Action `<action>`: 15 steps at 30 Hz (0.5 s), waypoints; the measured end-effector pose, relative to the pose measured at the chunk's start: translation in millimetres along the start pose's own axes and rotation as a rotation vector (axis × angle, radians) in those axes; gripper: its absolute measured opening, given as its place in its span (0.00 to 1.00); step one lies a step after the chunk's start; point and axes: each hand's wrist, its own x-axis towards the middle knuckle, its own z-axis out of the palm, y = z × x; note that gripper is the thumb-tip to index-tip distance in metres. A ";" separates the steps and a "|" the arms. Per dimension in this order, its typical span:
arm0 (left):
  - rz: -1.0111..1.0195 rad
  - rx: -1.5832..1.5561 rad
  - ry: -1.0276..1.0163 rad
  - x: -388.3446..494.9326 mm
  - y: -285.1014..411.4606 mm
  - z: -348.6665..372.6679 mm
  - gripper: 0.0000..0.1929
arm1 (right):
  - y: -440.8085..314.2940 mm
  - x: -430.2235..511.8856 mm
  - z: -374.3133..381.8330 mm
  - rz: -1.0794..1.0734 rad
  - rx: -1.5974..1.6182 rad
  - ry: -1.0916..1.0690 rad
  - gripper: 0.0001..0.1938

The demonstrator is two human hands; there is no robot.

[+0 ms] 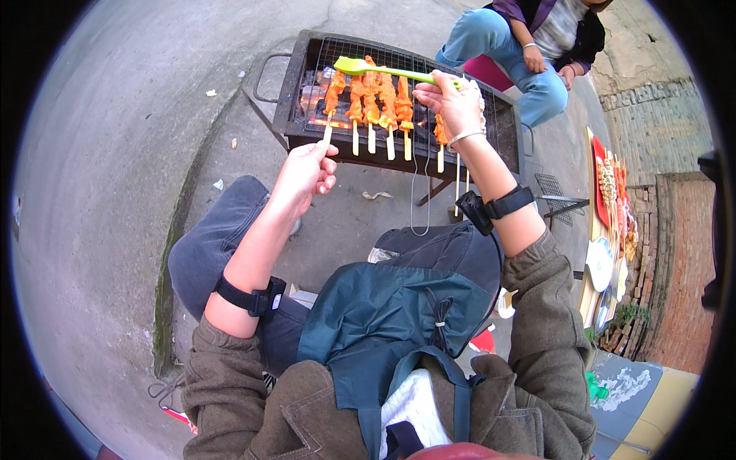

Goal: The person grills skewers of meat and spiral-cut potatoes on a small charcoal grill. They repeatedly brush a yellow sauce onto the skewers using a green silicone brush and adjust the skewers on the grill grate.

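Observation:
My left hand [306, 175] pinches the bare stick end of the leftmost meat skewer [333, 92], whose orange-coated pieces lie over the grill. A green basting brush [397, 71] is in my right hand [454, 106], its bristles above the top of that skewer. Several more orange meat skewers [371, 95] rest side by side on the wire grate [422, 60], sticks pointing towards me. Another orange skewer [440, 131] and some pale skewers lie under and beside my right hand, partly hidden by it. Beneath the grate of the charcoal grill [513, 106], coals [313, 95] glow at the left.
Across the grill a person [535, 52] sits with hands on the knees. A side table [587, 253] at the right bears a red tray [600, 184], many skewers and a white plate [600, 264]. A wire loop handle [420, 230] hangs from the grill's front towards my knees.

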 end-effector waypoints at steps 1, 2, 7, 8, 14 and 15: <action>-0.004 -0.014 0.002 -0.4 0.0 0.3 0.11 | 0.4 -1.0 -0.8 -0.001 -0.031 -0.012 0.12; -0.009 -0.011 0.005 -0.8 0.1 0.4 0.10 | 0.5 -3.0 -1.7 -0.003 -0.062 -0.019 0.11; -0.023 -0.019 0.011 -0.7 0.4 1.6 0.10 | -1.6 -18.4 -7.8 0.018 -0.082 -0.045 0.11; -0.022 -0.020 0.015 -0.8 0.3 1.7 0.10 | -2.3 -20.9 -8.5 0.010 -0.070 -0.050 0.10; -0.022 -0.014 0.014 0.2 -1.0 2.6 0.11 | -6.4 -35.2 -14.1 0.058 -0.059 -0.103 0.18; -0.019 -0.018 0.009 0.6 -1.2 2.2 0.12 | -6.4 -36.9 -14.5 0.051 -0.064 -0.100 0.18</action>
